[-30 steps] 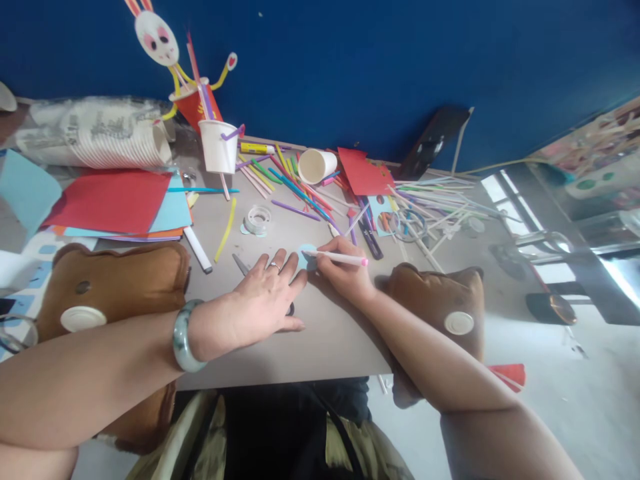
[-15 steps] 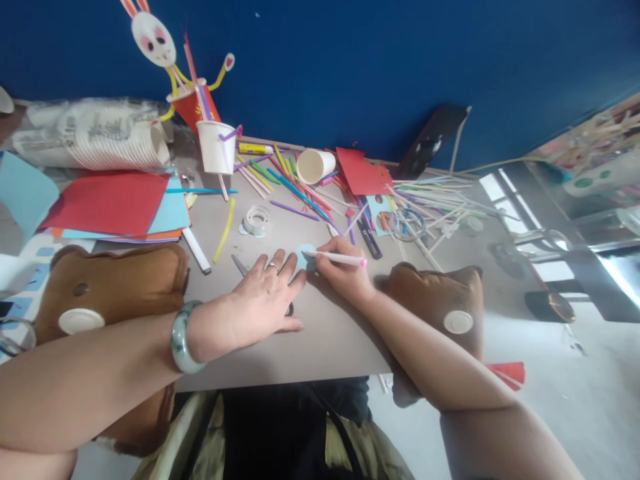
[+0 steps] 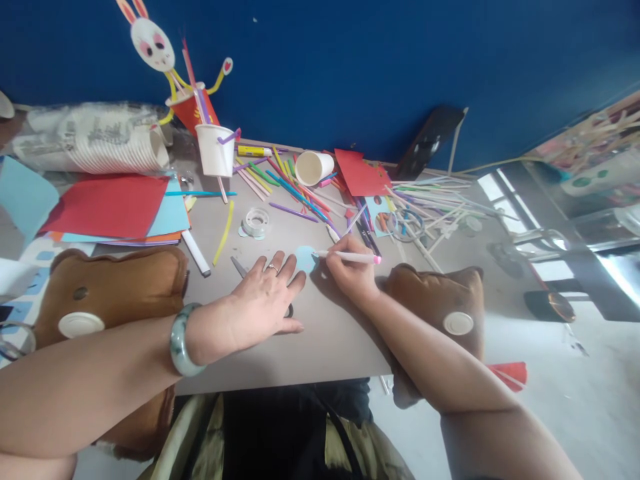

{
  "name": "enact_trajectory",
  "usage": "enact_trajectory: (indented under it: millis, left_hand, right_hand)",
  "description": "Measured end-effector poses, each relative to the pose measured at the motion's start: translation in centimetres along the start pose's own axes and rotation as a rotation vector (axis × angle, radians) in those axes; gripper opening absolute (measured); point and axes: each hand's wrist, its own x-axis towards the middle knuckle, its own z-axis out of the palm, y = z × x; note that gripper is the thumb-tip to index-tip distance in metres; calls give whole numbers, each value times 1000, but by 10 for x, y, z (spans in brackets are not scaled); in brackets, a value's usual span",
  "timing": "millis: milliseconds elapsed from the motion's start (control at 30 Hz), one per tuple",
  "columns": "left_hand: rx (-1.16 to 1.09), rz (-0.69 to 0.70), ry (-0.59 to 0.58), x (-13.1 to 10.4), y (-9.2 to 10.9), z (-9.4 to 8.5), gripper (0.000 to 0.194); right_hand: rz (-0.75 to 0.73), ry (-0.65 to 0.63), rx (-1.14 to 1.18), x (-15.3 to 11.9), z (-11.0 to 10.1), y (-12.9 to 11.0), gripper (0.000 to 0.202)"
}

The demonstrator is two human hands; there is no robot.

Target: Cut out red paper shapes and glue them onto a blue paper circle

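The blue paper circle (image 3: 305, 260) lies on the table (image 3: 330, 353) between the hands I'm guiding. I have the right hand (image 3: 351, 275) pinching a pen (image 3: 357, 257) low on its barrel, tip at the circle's right edge, likely for control. The left hand (image 3: 260, 299) is spread palm down by the circle's left edge, I judge to steady it; from here I can't tell how firmly. Scissors (image 3: 239, 267) lie partly under that hand, left of the circle.

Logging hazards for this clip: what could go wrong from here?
The left hand lies over what look like scissors, so lifting carelessly might bring a nick. The pen in the right hand is at the edge of the blue paper disc; its tip could slip off and mark the table.
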Motion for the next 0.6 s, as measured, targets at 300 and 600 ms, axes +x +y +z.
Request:
enact_trajectory:
  millis: [300, 600]
  left_hand:
    - [14, 18, 14, 0, -2, 8, 84]
    - [-8, -8, -16, 1, 0, 1, 81]
  right_hand:
    - [26, -18, 7, -1, 3, -1, 10]
    - [33, -43, 12, -1, 3, 0, 9]
